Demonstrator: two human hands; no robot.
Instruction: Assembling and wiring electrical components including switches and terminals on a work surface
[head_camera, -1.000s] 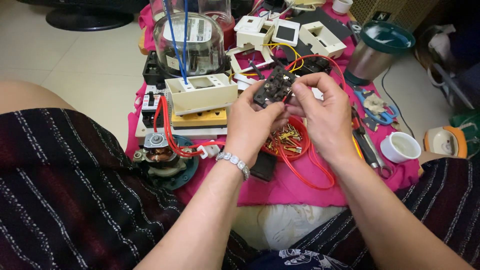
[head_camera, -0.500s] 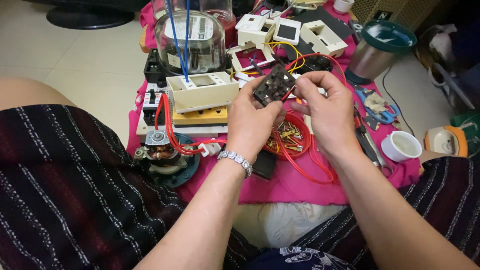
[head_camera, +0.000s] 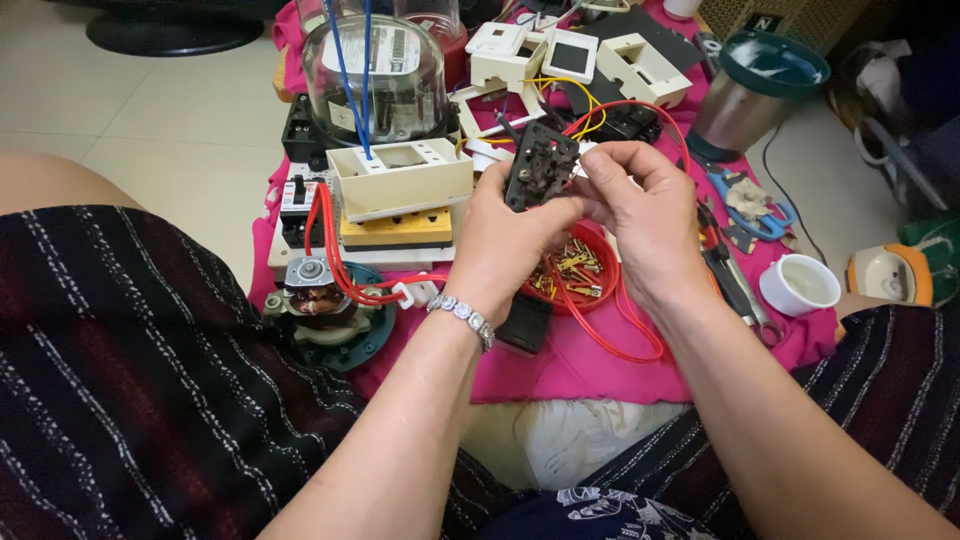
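Both hands hold a small dark electrical switch part (head_camera: 540, 165) up over a pink cloth (head_camera: 600, 360). My left hand (head_camera: 505, 235), with a beaded bracelet on the wrist, grips the part from below and the left. My right hand (head_camera: 645, 215) pinches its right edge with thumb and fingertips. Red wire (head_camera: 620, 335) loops from the part down under my right wrist. Beneath the hands sits a red dish of brass screws and terminals (head_camera: 575, 272).
A cream switch box on a yellow block (head_camera: 398, 195), a glass-domed meter (head_camera: 375, 75), a small motor (head_camera: 318, 300), white socket frames (head_camera: 570, 55), blue-handled pliers (head_camera: 750, 205), a white cup (head_camera: 800, 285) and a steel jug with teal lid (head_camera: 755, 90) surround the cloth. My striped legs flank it.
Both hands have lifted the dark part slightly up and away, turning it more upright. The rest of the layout is unchanged.
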